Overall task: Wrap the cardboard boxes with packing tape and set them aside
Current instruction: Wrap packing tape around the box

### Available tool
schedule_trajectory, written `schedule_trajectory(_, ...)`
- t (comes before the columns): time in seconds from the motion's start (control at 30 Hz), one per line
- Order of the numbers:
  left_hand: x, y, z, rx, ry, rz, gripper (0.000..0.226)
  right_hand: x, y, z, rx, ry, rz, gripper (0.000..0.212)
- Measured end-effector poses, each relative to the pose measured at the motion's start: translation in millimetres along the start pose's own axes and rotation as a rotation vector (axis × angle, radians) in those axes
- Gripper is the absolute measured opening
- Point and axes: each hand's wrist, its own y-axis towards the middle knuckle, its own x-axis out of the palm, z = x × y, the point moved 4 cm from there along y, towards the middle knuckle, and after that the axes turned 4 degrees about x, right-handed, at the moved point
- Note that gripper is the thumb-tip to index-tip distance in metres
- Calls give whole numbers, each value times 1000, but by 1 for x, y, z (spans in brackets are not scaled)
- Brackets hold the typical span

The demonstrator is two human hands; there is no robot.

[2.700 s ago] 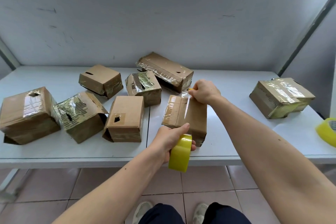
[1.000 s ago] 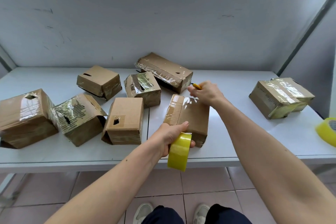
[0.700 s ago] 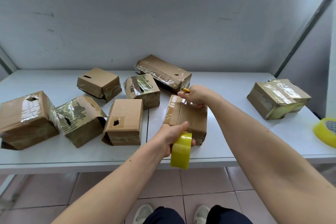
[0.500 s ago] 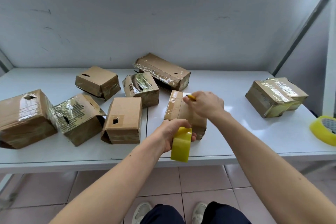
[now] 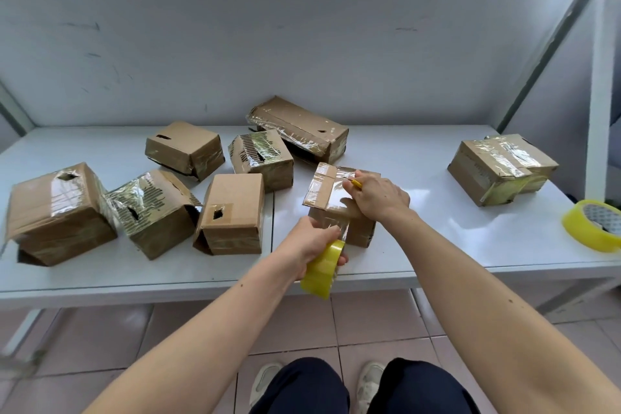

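Your left hand [image 5: 314, 240] grips the tape roll [image 5: 322, 270]; your right hand [image 5: 378, 197], pinching a small yellow tool [image 5: 355, 183], presses the box [image 5: 336, 202] under its fingers. Several boxes look taped; this strip seems uncut, and the plain box [image 5: 232, 212] left of your fingers looks undone.

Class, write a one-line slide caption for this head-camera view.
Left hand holds a yellow tape roll while right hand presses tape onto a box.

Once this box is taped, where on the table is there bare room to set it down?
Bare table lies between the box being taped and the taped box at right. The near right edge beside the spare tape roll is also free. The left half is crowded with boxes.
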Motion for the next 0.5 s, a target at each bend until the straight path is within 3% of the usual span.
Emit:
schedule_trajectory(0.1, 2, 1, 2, 43, 84, 19, 20, -6, 0, -1, 12, -4, -18, 52)
schedule_trajectory(0.23, 2, -4, 0, -8, -96, -36, 30, -15, 1, 0, 1, 37, -101, 43)
schedule_trajectory(0.33, 0, -9, -6, -11, -166, -81, 46, -31, -8, 5, 3, 146, -6, 30)
schedule_trajectory(0.4, 0, -11, -6, -4, -198, -109, 54, -42, -19, 10, 5, 156, 55, 35)
schedule_trajectory(0.5, -2, -9, -4, 5, -239, -153, 57, -39, -45, 13, 34, 227, -243, 56)
